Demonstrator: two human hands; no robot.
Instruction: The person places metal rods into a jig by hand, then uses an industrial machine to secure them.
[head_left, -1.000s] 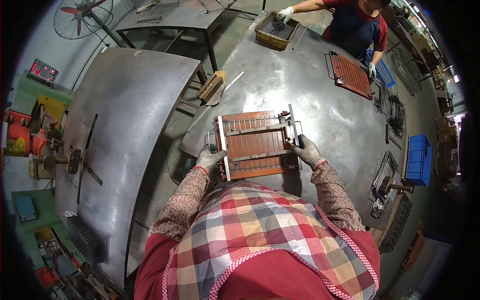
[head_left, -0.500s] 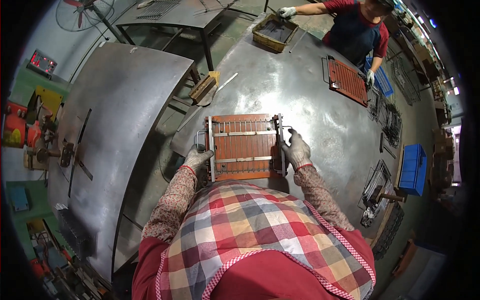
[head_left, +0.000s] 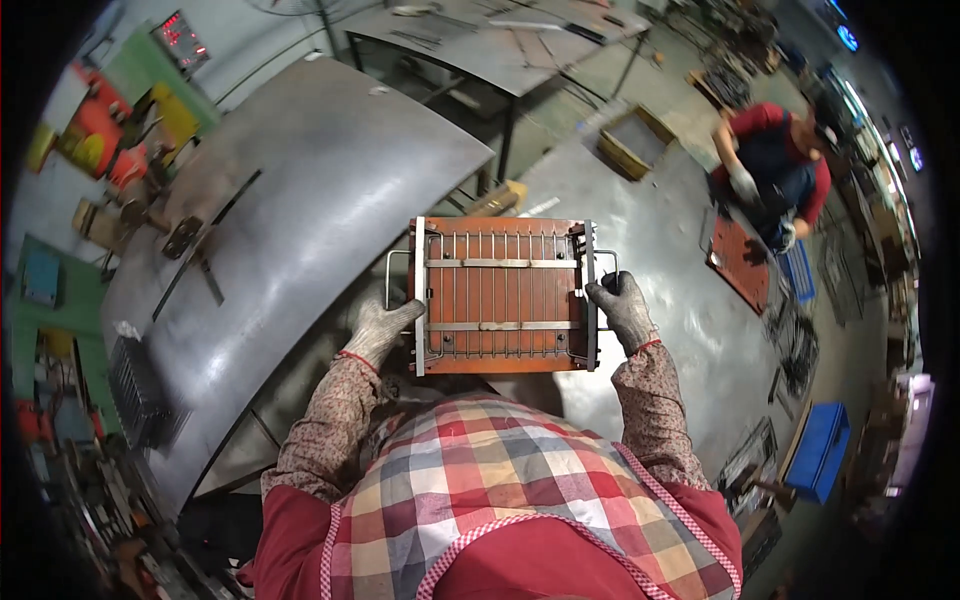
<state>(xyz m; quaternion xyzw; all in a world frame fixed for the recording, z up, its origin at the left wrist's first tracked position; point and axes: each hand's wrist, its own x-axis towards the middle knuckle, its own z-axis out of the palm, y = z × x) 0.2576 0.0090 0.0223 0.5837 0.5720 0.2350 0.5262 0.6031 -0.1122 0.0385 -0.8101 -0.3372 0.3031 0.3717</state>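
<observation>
The board [head_left: 540, 366] lies at centre; clock positions are read from it. The left hand [head_left: 384, 325] grips its 9 o'clock side, thumb on a pale bar [head_left: 420, 300]; the right hand [head_left: 624, 312] grips its 3 o'clock side. The board carries parallel wires [head_left: 494, 297] crossed by two strips [head_left: 500, 264] (whether it rests on the main table [head_left: 680, 380] or is held above it, I cannot tell from here).

Containers. Yellow bin [head_left: 625, 161], between 1 and 2 o'clock: grey inside, its contents too blurred to tell. Blue tray [head_left: 798, 272], 3 o'clock, beyond a second board [head_left: 740, 262]. Blue crate [head_left: 818, 452], 4 o'clock: contents not discernible.

Surroundings. A co-worker [head_left: 770, 175] stands at 2 o'clock, both gloved hands near the second board. A dark tangle [head_left: 797, 355] lies at 3 o'clock. At 12 o'clock, just past the board's far edge, a wooden block [head_left: 494, 199]; the board stands between it and the apron [head_left: 490, 450]. The left table [head_left: 310, 220], 10 o'clock, bears a dark rod [head_left: 208, 243] and, between 8 and 9 o'clock, a dark stack [head_left: 140, 390].
</observation>
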